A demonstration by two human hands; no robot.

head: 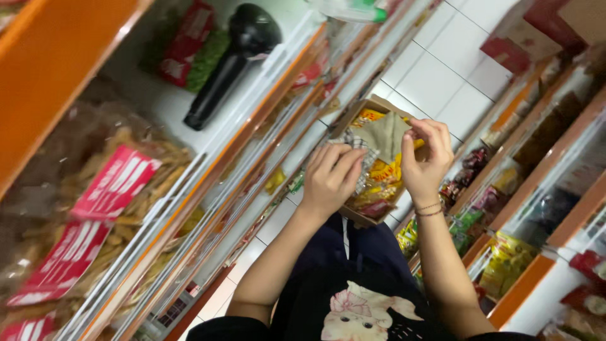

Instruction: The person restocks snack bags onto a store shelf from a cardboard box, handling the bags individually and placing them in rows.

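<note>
I reach both bare forearms forward and up, elbows bent; my left hand (329, 179) curls knuckles-up with fingers bunched, while my right hand (427, 159), thin bracelets at its wrist, pinches thumb against raised fingertips, palm facing left

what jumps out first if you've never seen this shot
Two bare hands meet at centre over an open cardboard box packed with yellow snack packets; the left hand rests on them and the right hand pinches a drab cloth-like piece. On the orange-edged shelves at left lie a black bottle and big clear bags of fried sticks with red labels.
</note>
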